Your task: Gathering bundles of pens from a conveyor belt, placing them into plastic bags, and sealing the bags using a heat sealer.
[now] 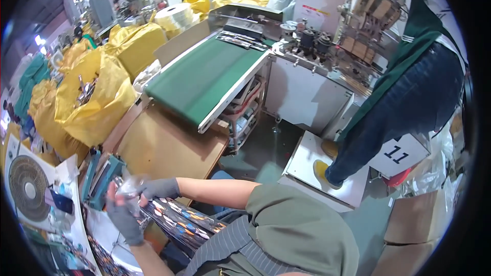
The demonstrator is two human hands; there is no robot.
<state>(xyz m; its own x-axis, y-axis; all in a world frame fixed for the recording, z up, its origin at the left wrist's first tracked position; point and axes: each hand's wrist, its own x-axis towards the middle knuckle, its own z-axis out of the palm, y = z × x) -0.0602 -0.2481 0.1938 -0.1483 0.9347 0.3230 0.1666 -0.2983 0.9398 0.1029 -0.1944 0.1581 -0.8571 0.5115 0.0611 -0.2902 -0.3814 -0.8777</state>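
- Workshop clutter packs the surroundings: machines, sacks and cartons ring the person's seat.
- Nearest, a patterned cloth (181,220) with pale and orange leaf shapes lies across the lap, running up towards the hands.
- Left hand (124,222): grey glove, fingertips bare, raised beside the clear bag (132,186). Blur hides the contact, so I cannot tell whether its fingers are clamped or apart.
- Right hand (161,189): grey glove, reaching across to the bag's other side. Its fingers look gathered near the plastic, but I cannot tell whether they pinch it.
- Between the two hands is the bag, aloft and smeared by motion; its contents are unclear.
- Slick film against knitted gloves could let the bag slip towards the lap; a hard tug from both sides could tear it.
- Just past the hands stands a teal device (105,181). A careless swing could snag the bag on its edges or knock a knuckle.
- Left of that, a fan (29,186) faces up near a phone (62,202); its draught, if running, could flap light film.
- Farther, a tan board (163,140) sits below a green belt (204,79) with packs (245,40) at its far end.
- Yellow sacks (110,115) bulge beside the belt; a co-worker (404,102) stands on a white platform (305,162).
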